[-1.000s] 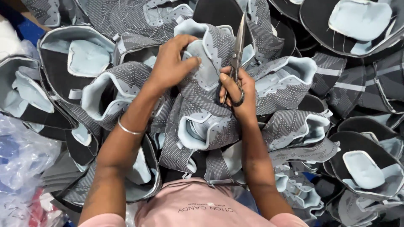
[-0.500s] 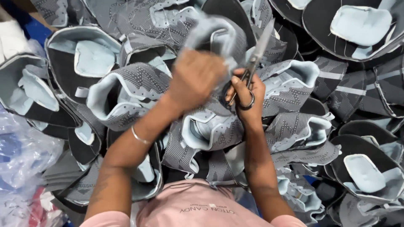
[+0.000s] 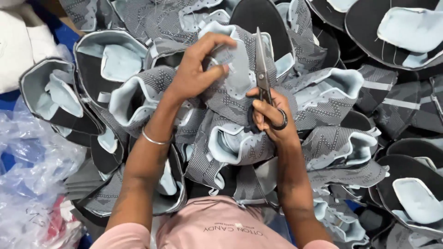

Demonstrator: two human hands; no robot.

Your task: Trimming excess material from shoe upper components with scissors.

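Head view shows my left hand has turned the grey shoe upper, fingers gripping it, while my right hand keeps fingers closed on scissors.

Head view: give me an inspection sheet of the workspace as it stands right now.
Surface: hidden under a pile of grey knit shoe uppers with pale blue lining.
Job's things: one shoe upper gripped by the left hand; scissors in the right hand, blades shut, pointing away.
Clutter: clear plastic bags at left; white bundle at upper left.
Grippers: both hands occupied; bangle on the left wrist.
Cables: nothing seen.
Surroundings: blue sheet beneath; no other people.
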